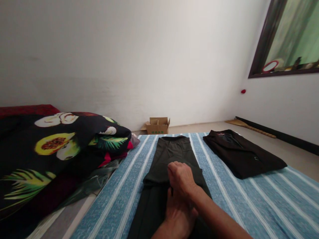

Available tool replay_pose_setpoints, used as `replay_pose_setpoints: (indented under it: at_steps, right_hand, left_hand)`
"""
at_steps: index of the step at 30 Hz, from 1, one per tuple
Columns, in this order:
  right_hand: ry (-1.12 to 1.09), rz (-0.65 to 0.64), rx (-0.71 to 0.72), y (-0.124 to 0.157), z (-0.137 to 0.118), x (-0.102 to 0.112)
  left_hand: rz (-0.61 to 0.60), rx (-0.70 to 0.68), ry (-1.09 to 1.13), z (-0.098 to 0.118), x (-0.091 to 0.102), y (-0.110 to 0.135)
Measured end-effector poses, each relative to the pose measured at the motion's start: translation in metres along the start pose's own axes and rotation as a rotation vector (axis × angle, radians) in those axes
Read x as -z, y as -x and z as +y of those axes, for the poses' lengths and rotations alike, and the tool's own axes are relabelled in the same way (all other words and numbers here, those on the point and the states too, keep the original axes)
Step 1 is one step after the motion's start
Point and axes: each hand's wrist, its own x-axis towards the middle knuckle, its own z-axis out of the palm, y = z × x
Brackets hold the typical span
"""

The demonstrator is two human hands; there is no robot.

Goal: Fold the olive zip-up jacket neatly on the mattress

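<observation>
Dark grey-green trousers (pixel 174 149) lie lengthwise on the blue striped sheet (pixel 119 199), with a fold across their middle. My right hand (pixel 181 179) reaches in from the lower right and sits on that fold, fingers curled down onto the cloth edge. My left hand (pixel 178 214) lies palm down on the trousers just below it, its fingertips hidden under my right hand. A folded black garment (pixel 243 154) rests on the sheet to the right, apart from both hands.
A heap of black fruit-print bedding (pixel 54 152) fills the left side, with a red cover (pixel 27 109) behind it. A small open cardboard box (pixel 158 125) stands on the floor by the white wall. A dark-framed window (pixel 286 39) is at the upper right.
</observation>
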Motion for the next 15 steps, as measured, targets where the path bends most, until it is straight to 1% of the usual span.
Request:
replay_pose_setpoints:
  at_steps: [3,5,7,8,10,12,13,15]
  right_hand:
    - [-0.026,0.087,-0.12,0.007,0.038,-0.002]
    - [-0.059,0.11,-0.166,0.017,0.06,-0.008]
    - [-0.102,0.117,-0.152,0.032,0.073,-0.016]
    - [-0.127,0.121,-0.12,0.041,0.075,-0.021]
    - [-0.15,0.141,-0.029,0.058,0.072,-0.031]
    - [-0.112,0.169,0.041,0.071,0.063,-0.038]
    - [-0.083,0.176,0.054,0.075,0.058,-0.041]
    - [-0.038,0.17,0.047,0.078,0.051,-0.043]
  left_hand:
    - [-0.106,0.093,-0.134,0.01,0.018,0.006]
    - [-0.153,0.089,-0.221,0.017,0.037,0.008]
    - [-0.167,0.079,-0.257,0.021,0.059,0.004]
    - [-0.148,0.093,-0.257,0.022,0.07,-0.003]
    - [-0.054,0.079,-0.249,0.019,0.089,-0.026]
    - [0.023,0.038,-0.239,0.012,0.098,-0.062]
    - [0.046,0.013,-0.226,0.008,0.099,-0.084]
    - [0.075,0.03,-0.209,-0.001,0.095,-0.129]
